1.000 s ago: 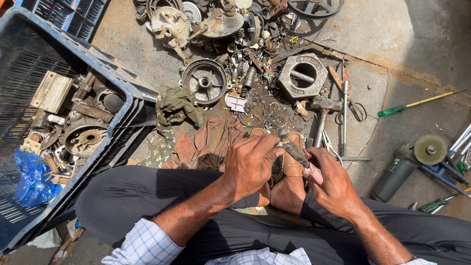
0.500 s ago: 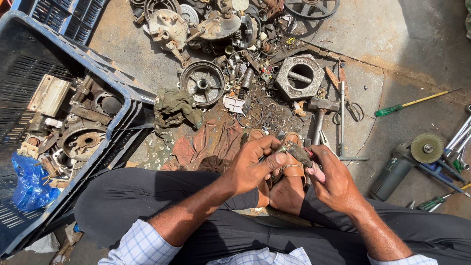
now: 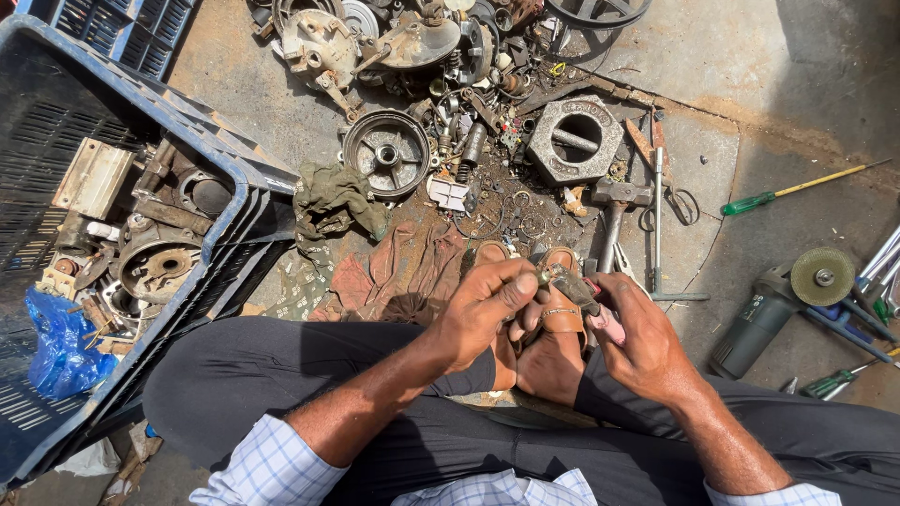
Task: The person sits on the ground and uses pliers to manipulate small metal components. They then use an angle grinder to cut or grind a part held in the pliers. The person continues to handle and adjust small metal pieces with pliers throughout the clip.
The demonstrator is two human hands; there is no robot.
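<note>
The left hand [image 3: 483, 314] is pinching the tip of a small grey metal part [image 3: 569, 284] between thumb and forefinger, above the sandalled feet. The right hand [image 3: 642, 342] is gripping pink-handled pliers [image 3: 600, 319], its fingers curled tight around the handles, and the part is sitting at the pliers' nose. Just beyond are lying a rusty brown rag [image 3: 394, 272], a steel-headed hammer [image 3: 614, 211] and a grey hexagonal metal block [image 3: 574, 141]. A dark plastic crate [image 3: 187, 122] of scrap is standing to the left.
</note>
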